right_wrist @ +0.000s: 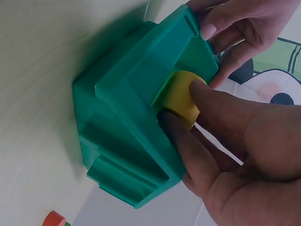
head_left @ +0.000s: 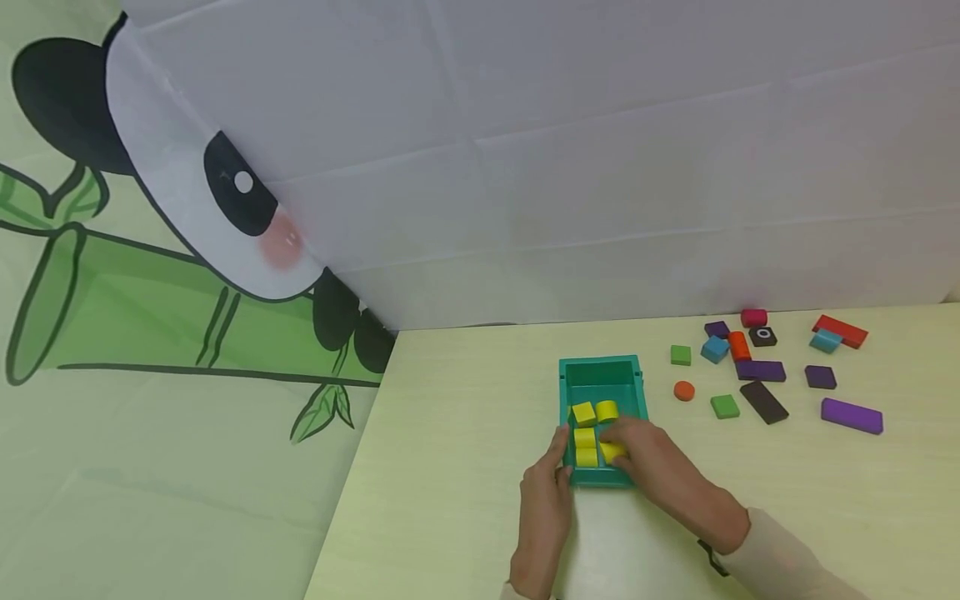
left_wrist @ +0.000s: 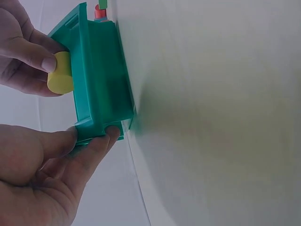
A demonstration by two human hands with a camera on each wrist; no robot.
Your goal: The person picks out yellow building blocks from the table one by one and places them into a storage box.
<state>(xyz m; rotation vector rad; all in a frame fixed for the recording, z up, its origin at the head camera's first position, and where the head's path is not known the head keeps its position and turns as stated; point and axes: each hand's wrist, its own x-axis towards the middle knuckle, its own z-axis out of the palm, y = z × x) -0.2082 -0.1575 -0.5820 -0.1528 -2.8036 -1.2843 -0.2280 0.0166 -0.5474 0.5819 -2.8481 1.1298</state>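
A teal plastic bin (head_left: 602, 373) sits on the table, with several yellow blocks inside: a cube (head_left: 582, 414), a cylinder (head_left: 607, 409) and two more pieces near the left wall. My left hand (head_left: 546, 502) pinches the bin's left wall between thumb and fingers, as the left wrist view also shows. Over the near right part of the bin, my right hand (head_left: 663, 467) pinches a yellow cylinder (right_wrist: 181, 96) between thumb and fingers. In the right wrist view that cylinder is just inside the rim. The fingers partly cover it in the head view.
To the right lie scattered blocks, including green squares (head_left: 724, 407), an orange disc (head_left: 684, 391), a blue cube (head_left: 715, 348), a dark bar (head_left: 764, 402), a purple bar (head_left: 852, 416) and a red bar (head_left: 842, 331). A white cloth (head_left: 525, 208) with a panda print hangs behind the table.
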